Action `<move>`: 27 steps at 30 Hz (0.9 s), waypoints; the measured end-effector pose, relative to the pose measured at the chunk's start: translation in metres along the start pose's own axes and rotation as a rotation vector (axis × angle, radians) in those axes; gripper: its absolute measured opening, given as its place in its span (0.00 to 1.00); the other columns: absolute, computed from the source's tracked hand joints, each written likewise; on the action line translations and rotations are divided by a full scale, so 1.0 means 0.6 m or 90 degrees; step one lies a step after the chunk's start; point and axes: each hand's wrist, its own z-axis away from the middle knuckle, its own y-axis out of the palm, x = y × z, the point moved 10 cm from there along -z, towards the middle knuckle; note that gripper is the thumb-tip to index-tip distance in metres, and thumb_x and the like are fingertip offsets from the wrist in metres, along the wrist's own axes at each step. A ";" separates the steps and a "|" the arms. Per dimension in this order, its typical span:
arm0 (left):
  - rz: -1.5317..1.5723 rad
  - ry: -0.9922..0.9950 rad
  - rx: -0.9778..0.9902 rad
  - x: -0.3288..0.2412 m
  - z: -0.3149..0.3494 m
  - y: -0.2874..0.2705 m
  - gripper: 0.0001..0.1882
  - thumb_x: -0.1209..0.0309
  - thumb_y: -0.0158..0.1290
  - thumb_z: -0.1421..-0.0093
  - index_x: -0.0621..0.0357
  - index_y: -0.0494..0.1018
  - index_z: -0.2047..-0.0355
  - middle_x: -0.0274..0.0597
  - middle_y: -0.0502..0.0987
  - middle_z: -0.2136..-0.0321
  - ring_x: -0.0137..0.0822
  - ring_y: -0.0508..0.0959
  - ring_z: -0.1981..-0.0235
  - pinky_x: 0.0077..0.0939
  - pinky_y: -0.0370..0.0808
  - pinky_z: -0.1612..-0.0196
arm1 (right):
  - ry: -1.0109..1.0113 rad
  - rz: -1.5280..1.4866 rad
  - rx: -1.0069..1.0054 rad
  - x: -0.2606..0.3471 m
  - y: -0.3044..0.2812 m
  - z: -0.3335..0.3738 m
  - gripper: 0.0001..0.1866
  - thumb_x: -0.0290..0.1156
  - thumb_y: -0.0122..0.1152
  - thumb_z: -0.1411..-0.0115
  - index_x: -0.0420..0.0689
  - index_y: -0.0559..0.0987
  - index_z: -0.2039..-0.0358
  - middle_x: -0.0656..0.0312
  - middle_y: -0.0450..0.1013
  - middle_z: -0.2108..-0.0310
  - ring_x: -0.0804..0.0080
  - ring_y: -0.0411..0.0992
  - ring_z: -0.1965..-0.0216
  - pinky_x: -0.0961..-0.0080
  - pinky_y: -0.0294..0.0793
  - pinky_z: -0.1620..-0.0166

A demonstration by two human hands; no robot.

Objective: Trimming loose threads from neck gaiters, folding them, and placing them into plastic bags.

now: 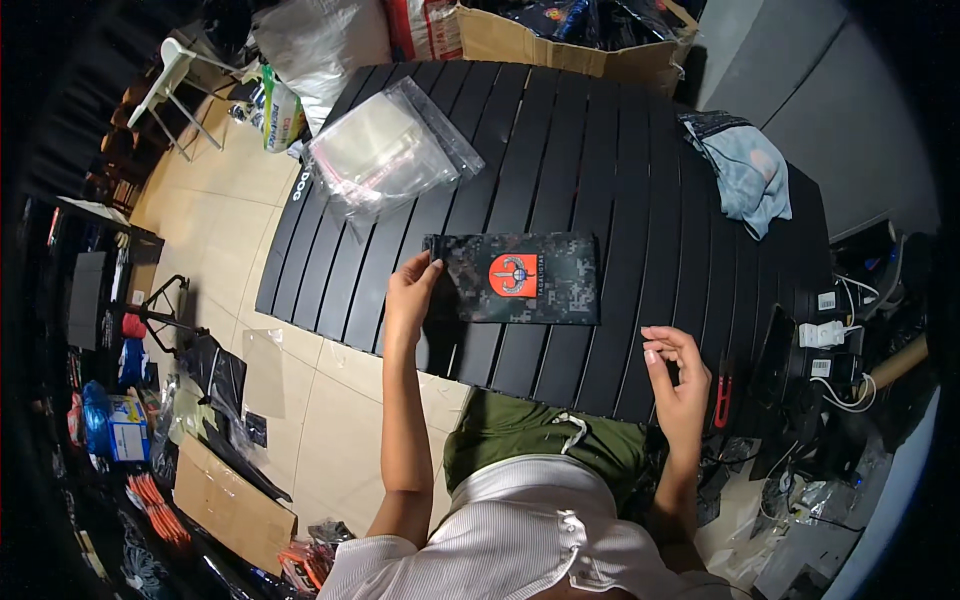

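A flat rectangular piece of dark digital-camouflage cloth with a red emblem lies on the black slatted table, its long side running left to right. My left hand is closed at the cloth's upper left corner, pinching it between thumb and fingers. My right hand hovers near the table's front right edge, fingers loosely bent and thumb apart, holding nothing. Between the two hands lies the cloth's right end.
Clear plastic bags are stacked at the table's far left. A crumpled light-blue cloth lies far right. Near the front right edge is a red-handled tool. An open cardboard box stands behind the table; power adapters with white cables are at right.
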 end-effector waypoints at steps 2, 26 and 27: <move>-0.105 0.059 -0.036 -0.036 0.019 0.011 0.15 0.72 0.49 0.43 0.69 0.68 0.57 0.44 0.76 0.66 0.31 0.75 0.67 0.21 0.70 0.63 | -0.023 -0.007 0.007 0.006 0.010 -0.018 0.09 0.19 0.51 0.45 0.36 0.72 0.63 0.58 0.73 0.64 0.78 0.70 0.66 0.84 0.67 0.61; -0.684 0.706 0.467 -0.030 0.334 0.273 0.25 0.62 0.53 0.51 0.50 0.65 0.50 0.38 0.63 0.49 0.39 0.59 0.44 0.47 0.50 0.44 | -0.234 0.507 0.170 -0.067 0.067 0.149 0.28 0.46 0.64 0.59 0.48 0.73 0.58 0.62 0.62 0.50 0.61 0.56 0.49 0.59 0.52 0.48; -0.631 0.692 0.463 -0.035 0.341 0.263 0.19 0.70 0.52 0.50 0.51 0.69 0.55 0.35 0.69 0.54 0.35 0.65 0.48 0.43 0.55 0.46 | -0.252 0.511 0.172 -0.067 0.071 0.161 0.24 0.45 0.64 0.58 0.48 0.74 0.60 0.63 0.62 0.48 0.62 0.55 0.48 0.60 0.52 0.48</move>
